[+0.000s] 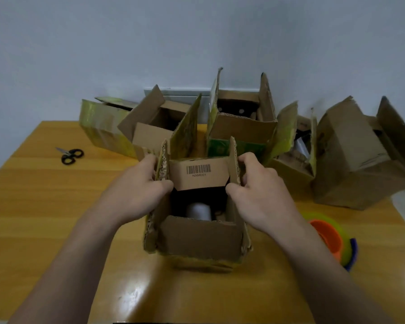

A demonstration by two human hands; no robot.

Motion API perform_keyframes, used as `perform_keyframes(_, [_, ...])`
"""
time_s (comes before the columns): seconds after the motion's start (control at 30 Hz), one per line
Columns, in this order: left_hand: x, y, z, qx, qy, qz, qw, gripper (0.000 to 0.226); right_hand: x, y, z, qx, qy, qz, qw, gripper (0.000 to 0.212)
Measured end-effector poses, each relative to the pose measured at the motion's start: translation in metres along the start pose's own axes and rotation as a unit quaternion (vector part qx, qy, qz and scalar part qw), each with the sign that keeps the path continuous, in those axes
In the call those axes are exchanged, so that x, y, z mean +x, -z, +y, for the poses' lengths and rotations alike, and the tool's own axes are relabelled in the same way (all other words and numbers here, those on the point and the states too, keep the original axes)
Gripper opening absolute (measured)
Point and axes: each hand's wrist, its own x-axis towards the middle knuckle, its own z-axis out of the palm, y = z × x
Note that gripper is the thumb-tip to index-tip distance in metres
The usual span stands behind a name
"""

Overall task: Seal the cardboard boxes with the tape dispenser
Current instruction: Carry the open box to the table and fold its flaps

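A small open cardboard box stands in the middle of the wooden table. My left hand grips its left side flap, thumb inside. On the right side flap, my right hand holds in the same way. The far flap with a barcode is folded inward between my hands. A white cylinder shows inside the box. The tape dispenser, orange with a yellow-green roll and a blue part, lies at the right, just past my right forearm.
Several other open cardboard boxes crowd the far side of the table, among them a large one at the right and one behind the small box. Black-handled scissors lie at the far left. A grey wall rises behind.
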Motion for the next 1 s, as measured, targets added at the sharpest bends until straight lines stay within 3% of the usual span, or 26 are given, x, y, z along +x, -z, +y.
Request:
perform_keyframes(0.13, [-0.001, -0.002, -0.004, -0.015, -0.022, 0.009, 1.000, 0.024, 0.001, 0.000, 0.002, 0.033, -0.016, 0.021, 0.999, 0.045])
perform_keyframes(0.27, [-0.014, -0.001, -0.008, -0.066, -0.059, 0.027, 0.996, 0.075, -0.022, 0.001, -0.001, 0.152, -0.039, 0.035, 0.987, 0.035])
perform_keyframes(0.43, [-0.041, 0.004, -0.007, -0.099, -0.046, 0.013, 0.994, 0.067, -0.067, 0.001, -0.017, 0.209, -0.029, 0.038, 0.977, 0.048])
perform_keyframes(0.57, [-0.060, 0.004, -0.016, -0.172, -0.022, 0.001, 0.985, 0.079, -0.087, -0.003, -0.027, 0.192, 0.017, 0.045, 0.980, 0.060])
perform_keyframes(0.67, [-0.068, 0.000, -0.029, -0.184, -0.039, 0.010, 0.982, 0.089, -0.098, -0.018, -0.030, 0.124, 0.090, 0.064, 0.986, 0.062])
perform_keyframes(0.83, [-0.058, -0.010, -0.043, -0.145, -0.105, 0.086, 0.980, 0.095, -0.099, -0.035, -0.028, 0.018, 0.150, 0.172, 0.973, 0.056])
perform_keyframes(0.93, [-0.045, -0.018, -0.048, -0.254, -0.139, 0.094, 0.953, 0.089, -0.105, -0.041, -0.029, -0.122, 0.216, 0.281, 0.927, 0.042])
perform_keyframes(1.0, [-0.033, -0.024, -0.056, -0.300, -0.171, 0.134, 0.929, 0.079, -0.111, -0.052, -0.029, -0.156, 0.268, 0.323, 0.894, 0.032])
